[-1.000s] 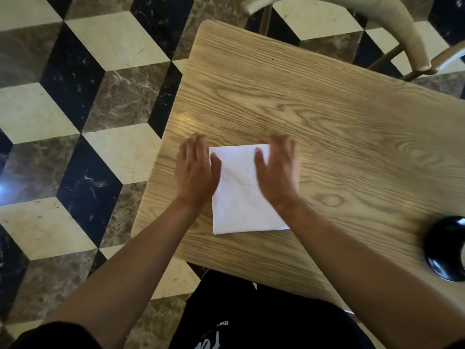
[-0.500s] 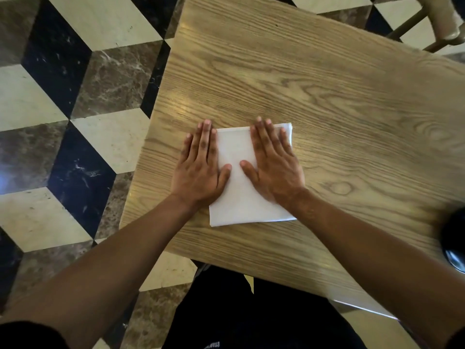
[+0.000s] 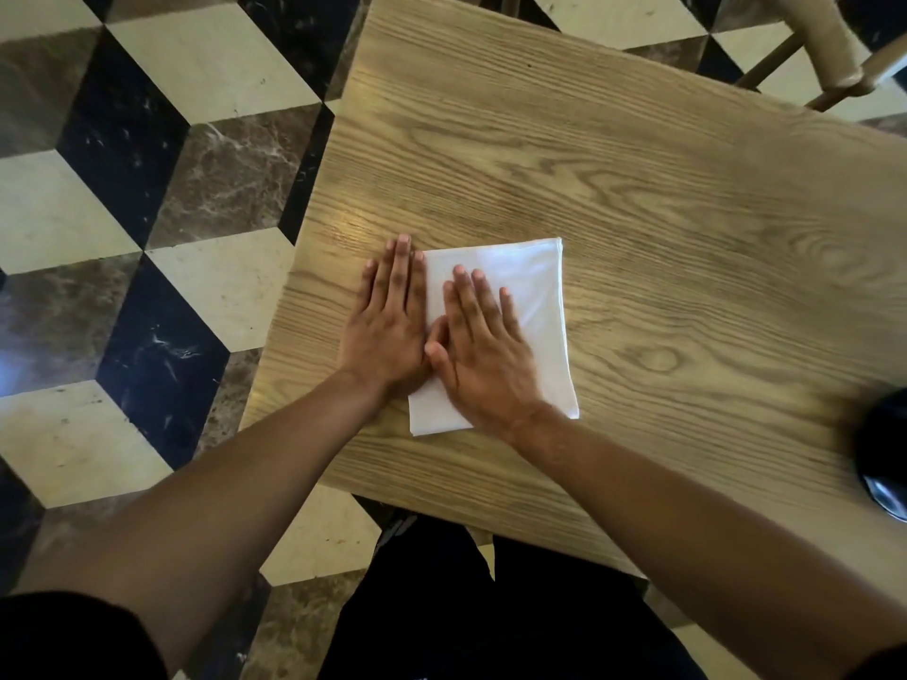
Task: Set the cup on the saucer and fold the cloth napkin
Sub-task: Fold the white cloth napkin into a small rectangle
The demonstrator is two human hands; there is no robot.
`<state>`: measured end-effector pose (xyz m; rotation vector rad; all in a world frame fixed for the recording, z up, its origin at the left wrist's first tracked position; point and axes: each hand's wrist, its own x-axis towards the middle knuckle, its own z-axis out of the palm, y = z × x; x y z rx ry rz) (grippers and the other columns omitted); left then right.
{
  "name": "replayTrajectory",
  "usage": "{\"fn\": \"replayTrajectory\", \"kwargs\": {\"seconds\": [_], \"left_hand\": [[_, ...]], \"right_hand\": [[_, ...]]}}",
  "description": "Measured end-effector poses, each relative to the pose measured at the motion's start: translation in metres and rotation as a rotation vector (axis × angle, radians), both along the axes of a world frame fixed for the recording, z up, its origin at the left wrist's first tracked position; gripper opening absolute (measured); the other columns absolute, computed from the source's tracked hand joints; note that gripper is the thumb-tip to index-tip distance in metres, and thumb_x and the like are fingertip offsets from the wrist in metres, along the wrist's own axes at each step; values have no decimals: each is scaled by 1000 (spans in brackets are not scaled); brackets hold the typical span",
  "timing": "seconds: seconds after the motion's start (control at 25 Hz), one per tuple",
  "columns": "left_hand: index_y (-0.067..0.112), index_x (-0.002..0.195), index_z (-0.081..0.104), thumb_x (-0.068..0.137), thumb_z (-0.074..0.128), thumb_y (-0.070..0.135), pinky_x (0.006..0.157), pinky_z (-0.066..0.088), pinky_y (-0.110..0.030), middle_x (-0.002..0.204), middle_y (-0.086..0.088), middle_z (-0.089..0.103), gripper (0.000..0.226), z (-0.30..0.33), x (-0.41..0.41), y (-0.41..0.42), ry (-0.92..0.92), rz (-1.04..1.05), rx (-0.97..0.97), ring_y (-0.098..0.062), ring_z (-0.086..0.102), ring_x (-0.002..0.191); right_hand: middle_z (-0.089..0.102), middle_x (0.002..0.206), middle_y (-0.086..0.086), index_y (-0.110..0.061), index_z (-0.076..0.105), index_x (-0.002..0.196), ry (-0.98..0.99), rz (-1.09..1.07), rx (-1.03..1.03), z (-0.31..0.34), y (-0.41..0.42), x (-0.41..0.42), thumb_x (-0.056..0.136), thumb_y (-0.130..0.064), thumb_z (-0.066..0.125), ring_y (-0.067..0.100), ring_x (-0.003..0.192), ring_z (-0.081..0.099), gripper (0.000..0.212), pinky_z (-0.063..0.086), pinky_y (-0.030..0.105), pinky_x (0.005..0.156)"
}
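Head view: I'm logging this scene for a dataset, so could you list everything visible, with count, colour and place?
Table: one, light wood with strong grain, fills the centre and right.
Cloth napkin: one, white, folded to a rectangle, flat near the table's left edge.
Dark glossy object: one, black, on the table at the right frame edge, cut off; cannot tell what it is.
Chair: one, pale wood, beyond the table's far right corner, partly seen.
Floor: cream, brown and black marble tiles in a cube pattern.
Dark clothing: black, below the near table edge.
Left hand: flat, fingers together, along the napkin's left edge.
Right hand: flat on the napkin, fingers spread.
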<state>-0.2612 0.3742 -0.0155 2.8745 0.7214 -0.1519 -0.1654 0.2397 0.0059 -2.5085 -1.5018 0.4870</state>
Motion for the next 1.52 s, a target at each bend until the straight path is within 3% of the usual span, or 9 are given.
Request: {"fn": "replayTrajectory", "kwargs": {"seconds": [0.24,0.4,0.52,0.6,0.76,0.88,1.24,1.4,1.52], "left_hand": [[-3,159,8,96,34,52,128,10,-51,168,-24,2,87,5,0,-2,15,38,-20,-36,2,158],[-2,159,10,98,34,50,127,12,-51,169,-23,3,84,12,3,-2,6,47,-77,-35,2,158],[-1,159,15,101,39,39,128,12,-49,169,-20,2,75,21,-12,-7,-164,95,-146,-33,3,158],[-1,159,16,103,36,37,129,10,-46,169,-16,1,70,26,-28,-28,-229,16,-151,-30,3,159],[0,159,20,107,18,40,126,19,-50,169,-17,11,65,8,-61,-75,-88,-39,-60,-28,9,158],[-1,159,18,106,25,41,128,16,-49,169,-19,12,68,-3,-64,-74,-3,-28,8,-29,9,158],[-4,158,16,101,31,45,127,15,-51,168,-22,9,77,1,-63,-75,16,-40,24,-31,7,158],[-3,158,15,103,27,45,128,13,-51,169,-21,9,75,-1,-64,-74,2,-52,10,-32,8,158],[-3,158,17,104,25,43,127,16,-52,168,-22,12,72,-1,-63,-75,0,-53,15,-33,9,158]], "right_hand": [[8,170,12,-4,14,160,-141,17,-48,-16,-71,51,100,-56,37,25,158,4,83,12,47,127],[9,169,17,0,15,159,-139,-1,-61,-14,-72,53,100,-58,30,28,158,5,83,13,51,126],[6,169,17,1,15,159,-115,-72,-26,0,-68,34,101,-56,26,30,157,3,81,7,52,126],[6,169,16,-1,14,159,-100,-53,21,8,-56,11,103,-50,30,29,158,2,77,3,49,127],[12,169,15,-3,18,159,-76,24,7,-8,-42,-31,102,-39,38,28,157,7,70,8,47,127],[13,169,12,-5,18,160,-90,40,-16,-17,-49,-25,101,-46,36,25,157,8,74,10,46,128],[13,169,14,-2,17,159,-157,9,-68,-16,-109,26,101,-55,32,25,157,7,81,14,52,126],[3,170,13,-4,10,160,-47,-121,-27,4,-63,-11,102,-45,30,26,158,-4,74,0,48,128],[7,170,12,-5,13,160,13,-46,12,-2,-36,-29,102,-39,32,27,158,2,70,6,50,127]]}}
